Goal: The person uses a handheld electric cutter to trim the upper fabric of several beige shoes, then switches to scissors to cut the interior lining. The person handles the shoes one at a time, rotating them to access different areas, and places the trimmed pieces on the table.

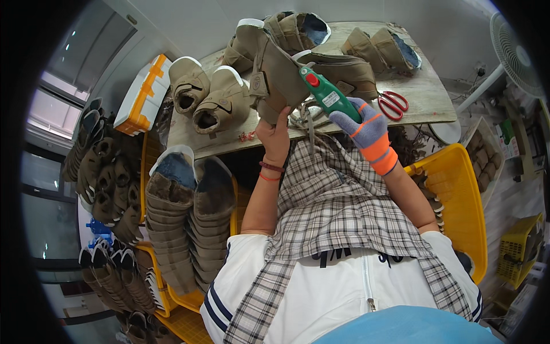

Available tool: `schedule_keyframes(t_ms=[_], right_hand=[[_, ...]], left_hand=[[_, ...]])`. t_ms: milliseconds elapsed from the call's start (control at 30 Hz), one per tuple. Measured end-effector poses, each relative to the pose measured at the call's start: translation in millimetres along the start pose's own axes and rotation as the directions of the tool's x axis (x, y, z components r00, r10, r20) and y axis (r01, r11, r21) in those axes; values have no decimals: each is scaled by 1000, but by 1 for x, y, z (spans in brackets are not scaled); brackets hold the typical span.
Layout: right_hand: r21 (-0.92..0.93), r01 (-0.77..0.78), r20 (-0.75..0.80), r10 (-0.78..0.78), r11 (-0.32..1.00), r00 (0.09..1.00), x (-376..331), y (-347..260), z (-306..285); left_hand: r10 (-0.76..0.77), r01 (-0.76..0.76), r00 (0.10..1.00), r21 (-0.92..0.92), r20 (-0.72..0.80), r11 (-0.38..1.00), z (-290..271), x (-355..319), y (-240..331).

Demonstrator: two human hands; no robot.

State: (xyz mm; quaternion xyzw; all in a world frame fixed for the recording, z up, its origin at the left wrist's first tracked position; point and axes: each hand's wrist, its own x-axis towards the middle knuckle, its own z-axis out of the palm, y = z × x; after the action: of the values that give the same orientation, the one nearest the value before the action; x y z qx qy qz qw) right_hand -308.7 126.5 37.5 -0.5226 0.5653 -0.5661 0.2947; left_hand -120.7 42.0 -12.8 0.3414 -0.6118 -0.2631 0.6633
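My left hand [276, 131] is bare and grips the lower edge of a tan fabric shoe upper [274, 74], holding it up over the wooden table [427, 97]. My right hand [365, 129], in a grey and orange glove, holds a green handheld tool with a red button [324, 93]. The tool's tip points up-left against the shoe upper.
More tan shoe uppers [209, 97] lie on the table, with red scissors [393, 103] at its right. Stacks of uppers [186, 218] fill yellow crates at my left. A yellow basket [461, 195] sits at my right, a fan [515, 51] beyond.
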Motion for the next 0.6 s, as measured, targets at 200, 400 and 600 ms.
schedule_keyframes(t_ms=[200,400,600], right_hand=[[80,-53,42,49,995,998,9,-7,-9],[255,-149,93,129,956,987,14,-14,-17],[273,-132,71,116,953,991,23,-16,-29]], left_hand=[[238,-344,921,358,308,868,-12,-8,-20],[433,-559,816,334,382,759,-9,-9,-22],[370,-530,804,281,466,800,-16,-22,-26]])
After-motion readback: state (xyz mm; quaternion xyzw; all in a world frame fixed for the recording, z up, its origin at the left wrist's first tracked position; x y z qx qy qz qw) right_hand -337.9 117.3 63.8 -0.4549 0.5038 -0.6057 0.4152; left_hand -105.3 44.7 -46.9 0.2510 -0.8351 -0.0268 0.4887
